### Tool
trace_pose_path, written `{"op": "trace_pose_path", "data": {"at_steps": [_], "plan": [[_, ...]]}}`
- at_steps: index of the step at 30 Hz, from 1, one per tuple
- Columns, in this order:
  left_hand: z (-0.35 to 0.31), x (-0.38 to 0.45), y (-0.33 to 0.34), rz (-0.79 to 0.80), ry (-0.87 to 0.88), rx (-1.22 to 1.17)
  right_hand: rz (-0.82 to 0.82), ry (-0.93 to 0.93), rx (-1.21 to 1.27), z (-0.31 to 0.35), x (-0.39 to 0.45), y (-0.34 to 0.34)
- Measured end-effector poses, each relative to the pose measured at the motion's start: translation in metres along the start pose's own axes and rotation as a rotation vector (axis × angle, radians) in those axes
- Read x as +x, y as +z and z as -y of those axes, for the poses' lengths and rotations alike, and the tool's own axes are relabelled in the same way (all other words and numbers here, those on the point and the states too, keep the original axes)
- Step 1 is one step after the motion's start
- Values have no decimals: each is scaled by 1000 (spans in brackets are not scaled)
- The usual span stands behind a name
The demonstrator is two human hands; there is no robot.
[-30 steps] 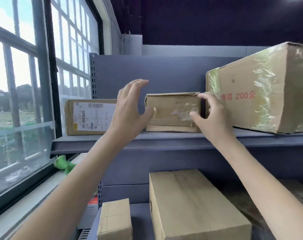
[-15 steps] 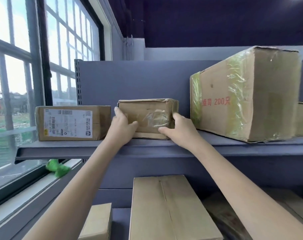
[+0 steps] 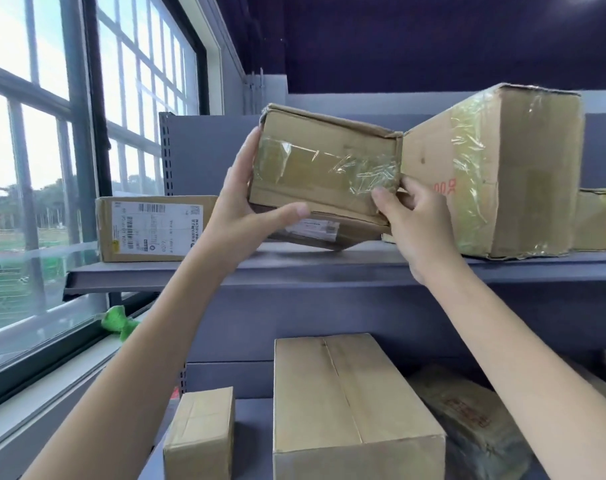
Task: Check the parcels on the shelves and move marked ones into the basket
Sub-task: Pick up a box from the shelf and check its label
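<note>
Parcel tilted up off the upper shelf

Parcel (image 3: 324, 174), a taped cardboard box, is held tipped above the upper shelf (image 3: 294, 268), its underside (bearing a white label) turned toward the camera. Left hand (image 3: 241, 202) grips its left end, thumb underneath; right hand (image 3: 410, 220) holds its lower right corner with curled fingers. Just right stands a large taped box (image 3: 502, 174); a labelled box (image 3: 156, 228) sits near the shelf's left edge.

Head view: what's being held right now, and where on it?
The small taped parcel, tilted up above the upper shelf. Left hand grips its left end, thumb under the lower edge; right hand grips its lower right corner.
</note>
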State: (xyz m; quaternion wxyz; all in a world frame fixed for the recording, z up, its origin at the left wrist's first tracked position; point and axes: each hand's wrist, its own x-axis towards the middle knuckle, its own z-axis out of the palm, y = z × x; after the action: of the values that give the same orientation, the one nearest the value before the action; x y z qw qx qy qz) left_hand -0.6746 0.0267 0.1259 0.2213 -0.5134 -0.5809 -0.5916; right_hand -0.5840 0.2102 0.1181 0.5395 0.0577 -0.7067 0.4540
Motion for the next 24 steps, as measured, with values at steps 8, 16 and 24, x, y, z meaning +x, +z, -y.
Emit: {"op": "trace_pose_path", "data": {"at_steps": [8, 16, 24], "plan": [[-4, -6, 11, -79, 37, 74, 114, 25, -55, 4, -14, -10], [-17, -4, 18, -38, 98, 49, 82, -478, -737, 6, -23, -4], [-15, -1, 21, -3, 86, 166, -153, -512, -679, -11, -20, -5]]}}
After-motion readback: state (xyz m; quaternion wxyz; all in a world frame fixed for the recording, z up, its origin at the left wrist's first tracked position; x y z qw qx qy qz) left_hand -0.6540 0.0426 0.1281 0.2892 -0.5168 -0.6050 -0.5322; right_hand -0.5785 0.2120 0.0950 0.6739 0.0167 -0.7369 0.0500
